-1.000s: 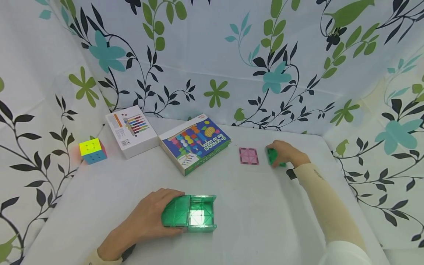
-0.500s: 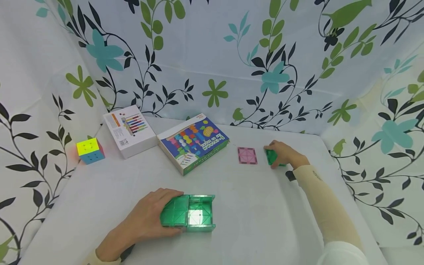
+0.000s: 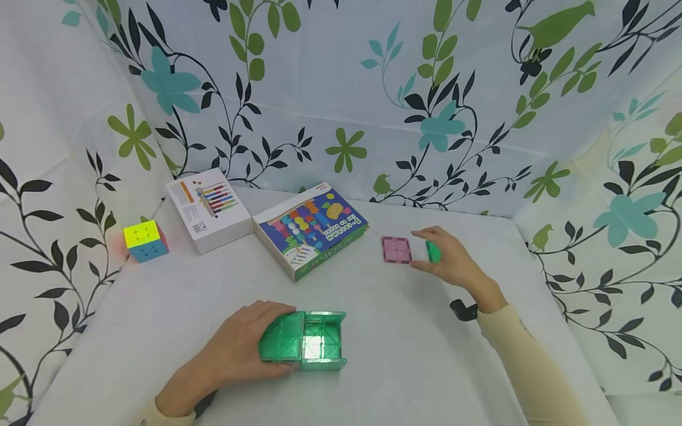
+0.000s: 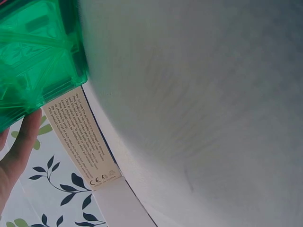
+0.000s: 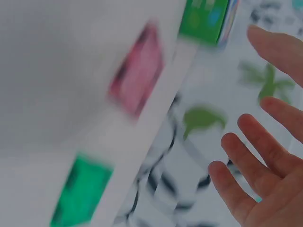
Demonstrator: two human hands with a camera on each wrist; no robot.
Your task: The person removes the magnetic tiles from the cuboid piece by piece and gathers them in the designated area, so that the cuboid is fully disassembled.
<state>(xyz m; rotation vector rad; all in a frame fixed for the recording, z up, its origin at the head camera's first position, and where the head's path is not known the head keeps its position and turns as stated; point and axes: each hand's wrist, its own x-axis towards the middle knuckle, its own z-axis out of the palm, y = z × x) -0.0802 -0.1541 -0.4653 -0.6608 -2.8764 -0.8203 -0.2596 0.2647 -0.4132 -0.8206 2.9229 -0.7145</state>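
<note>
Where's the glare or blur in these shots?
Head view: bright glare patch on the translucent green construction; right wrist: the pink square tile and green tile are blurred, the right hand sharper; left wrist: the printed box side is readable, the white tabletop darker toward the upper right.

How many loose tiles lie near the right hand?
2: the pink tile on the table and, to its right, the green tile, partly covered by the right hand in the head view; others could hide beneath.
</note>
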